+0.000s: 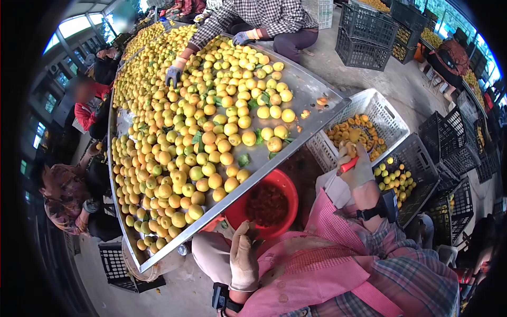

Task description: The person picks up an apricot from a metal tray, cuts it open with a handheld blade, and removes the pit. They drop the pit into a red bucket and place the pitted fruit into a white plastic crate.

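Note:
My right hand, in a pale glove, is closed around a red-handled knife. Orange apricot flesh shows at its fingertips, above the white crate of halved apricots. My left hand, gloved too, is raised by the near rim of the red basin, fingers drawn together. Something small and dark shows at those fingertips, but I cannot tell what it is. Dark reddish-brown bits lie in the basin. Whole yellow-orange apricots cover the metal table.
Across the table, a person in a checked shirt reaches a gloved hand into the fruit. A black crate holding greenish fruit stands at my right. Stacked black crates are behind. Others sit along the left side.

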Available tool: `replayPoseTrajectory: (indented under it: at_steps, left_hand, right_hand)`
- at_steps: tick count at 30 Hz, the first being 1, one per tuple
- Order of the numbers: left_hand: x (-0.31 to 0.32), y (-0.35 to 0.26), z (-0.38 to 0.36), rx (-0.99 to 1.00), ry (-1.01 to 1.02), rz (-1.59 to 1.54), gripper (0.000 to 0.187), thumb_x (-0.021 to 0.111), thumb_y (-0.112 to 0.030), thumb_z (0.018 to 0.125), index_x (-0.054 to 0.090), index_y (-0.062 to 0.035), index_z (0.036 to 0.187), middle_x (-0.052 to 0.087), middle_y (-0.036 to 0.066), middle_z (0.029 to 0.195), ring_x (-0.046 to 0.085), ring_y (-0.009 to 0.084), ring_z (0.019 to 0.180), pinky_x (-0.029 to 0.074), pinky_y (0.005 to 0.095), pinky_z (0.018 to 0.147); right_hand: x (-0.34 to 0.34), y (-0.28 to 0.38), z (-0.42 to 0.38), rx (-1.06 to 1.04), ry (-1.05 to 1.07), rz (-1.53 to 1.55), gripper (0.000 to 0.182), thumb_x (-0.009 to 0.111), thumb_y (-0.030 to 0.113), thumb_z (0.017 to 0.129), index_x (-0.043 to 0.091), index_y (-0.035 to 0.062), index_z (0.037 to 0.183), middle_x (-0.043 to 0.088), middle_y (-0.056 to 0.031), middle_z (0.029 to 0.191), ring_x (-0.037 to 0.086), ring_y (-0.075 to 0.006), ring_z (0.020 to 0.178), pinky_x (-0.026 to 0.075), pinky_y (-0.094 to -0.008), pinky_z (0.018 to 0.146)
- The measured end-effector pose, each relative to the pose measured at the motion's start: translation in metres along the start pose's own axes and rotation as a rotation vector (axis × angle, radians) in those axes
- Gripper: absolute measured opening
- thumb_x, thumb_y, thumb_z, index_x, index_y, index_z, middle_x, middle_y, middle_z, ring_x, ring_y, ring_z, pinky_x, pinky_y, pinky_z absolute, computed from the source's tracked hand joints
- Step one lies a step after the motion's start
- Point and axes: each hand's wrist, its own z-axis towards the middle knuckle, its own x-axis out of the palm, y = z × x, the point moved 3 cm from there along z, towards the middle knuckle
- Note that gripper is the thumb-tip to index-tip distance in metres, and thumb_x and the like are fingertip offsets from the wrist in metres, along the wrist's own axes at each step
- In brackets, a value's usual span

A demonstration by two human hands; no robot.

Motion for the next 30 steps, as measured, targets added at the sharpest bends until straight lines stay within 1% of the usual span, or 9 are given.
replayPoseTrajectory:
  at_steps: [3, 4, 10, 14, 19, 21, 22, 26, 30]
  left_hand:
    - [0.002, -0.002, 0.0, -0.046, -0.015, -0.005, 0.056, 0.052, -0.037, 0.098, 0.038, -0.0033, 0.141, 0.049, 0.01, 0.135, 0.05, 0.0211, 0.12, 0.043, 0.0347, 0.098]
    - [0.005, -0.005, 0.0, -0.031, 0.006, 0.034, 0.057, 0.054, -0.035, 0.097, 0.037, -0.0033, 0.141, 0.049, 0.01, 0.135, 0.05, 0.021, 0.12, 0.042, 0.0341, 0.098]
    - [0.006, -0.012, 0.0, 0.009, 0.016, 0.14, 0.075, 0.06, -0.038, 0.094, 0.023, -0.0018, 0.148, 0.046, 0.014, 0.136, 0.048, 0.0183, 0.119, 0.04, 0.0309, 0.1]
    - [-0.003, -0.014, -0.002, 0.032, 0.017, 0.074, 0.071, 0.063, -0.027, 0.093, 0.024, -0.0027, 0.148, 0.048, 0.011, 0.133, 0.05, 0.0171, 0.116, 0.043, 0.0287, 0.097]
    - [-0.017, -0.007, 0.002, 0.049, -0.014, -0.094, 0.06, 0.062, -0.015, 0.093, 0.032, -0.0017, 0.144, 0.051, 0.01, 0.128, 0.055, 0.0165, 0.111, 0.051, 0.0277, 0.092]
    - [-0.011, -0.014, 0.0, 0.083, -0.095, -0.153, 0.055, 0.062, -0.019, 0.093, 0.038, -0.0016, 0.139, 0.057, 0.008, 0.113, 0.062, 0.0154, 0.086, 0.052, 0.0282, 0.075]
    - [-0.016, -0.014, -0.002, 0.032, -0.094, -0.158, 0.051, 0.06, -0.02, 0.094, 0.039, -0.0018, 0.137, 0.056, 0.01, 0.119, 0.063, 0.0181, 0.095, 0.053, 0.0314, 0.084]
    - [-0.014, -0.021, -0.008, -0.022, -0.028, -0.263, 0.044, 0.058, -0.021, 0.096, 0.043, -0.0013, 0.132, 0.054, 0.009, 0.12, 0.061, 0.016, 0.098, 0.054, 0.0296, 0.084]
    - [-0.004, -0.026, -0.013, -0.082, -0.009, -0.263, 0.044, 0.059, -0.016, 0.094, 0.041, -0.0013, 0.133, 0.056, 0.008, 0.115, 0.062, 0.0147, 0.091, 0.053, 0.0265, 0.076]
  right_hand:
    - [0.011, -0.021, -0.025, 0.002, 0.005, -0.238, 0.028, 0.054, 0.039, 0.095, 0.06, 0.0112, 0.098, 0.065, -0.0113, 0.096, 0.054, -0.0144, 0.06, 0.041, -0.0216, 0.047]
    - [0.015, -0.035, -0.033, 0.031, 0.004, -0.432, 0.029, 0.053, 0.042, 0.095, 0.057, 0.014, 0.103, 0.066, -0.0094, 0.094, 0.053, -0.0148, 0.06, 0.043, -0.0276, 0.049]
    - [0.04, -0.148, -0.114, 0.53, 0.486, -0.794, 0.029, 0.057, 0.014, 0.092, 0.054, 0.0075, 0.12, 0.063, -0.0098, 0.096, 0.067, -0.0213, 0.068, 0.055, -0.0308, 0.048]
    - [0.045, -0.185, -0.149, 0.504, 0.749, -1.109, 0.036, 0.055, 0.012, 0.093, 0.052, 0.0059, 0.128, 0.062, -0.0083, 0.102, 0.064, -0.0136, 0.072, 0.056, -0.0262, 0.059]
    - [0.047, -0.193, -0.158, 0.607, 0.832, -1.1, 0.038, 0.053, 0.019, 0.097, 0.049, 0.006, 0.133, 0.064, -0.005, 0.086, 0.063, -0.012, 0.068, 0.053, -0.0254, 0.054]
    - [0.052, -0.19, -0.157, 0.597, 0.784, -1.081, 0.04, 0.054, 0.021, 0.097, 0.048, 0.0044, 0.133, 0.064, -0.0054, 0.085, 0.063, -0.0127, 0.064, 0.053, -0.0257, 0.053]
    - [0.052, -0.189, -0.154, 0.581, 0.756, -1.016, 0.04, 0.055, 0.023, 0.097, 0.049, 0.0042, 0.132, 0.063, -0.0048, 0.083, 0.063, -0.0144, 0.061, 0.053, -0.0259, 0.052]
    - [0.074, -0.173, -0.139, 0.315, 0.524, -0.997, 0.029, 0.057, 0.03, 0.094, 0.058, 0.0016, 0.091, 0.05, -0.0011, 0.061, 0.049, -0.0119, 0.043, 0.04, -0.0268, 0.038]
    - [0.105, -0.16, -0.154, 0.22, 0.675, -0.791, 0.031, 0.055, 0.028, 0.095, 0.047, 0.0064, 0.074, 0.044, 0.0, 0.057, 0.044, -0.0108, 0.042, 0.038, -0.0264, 0.04]
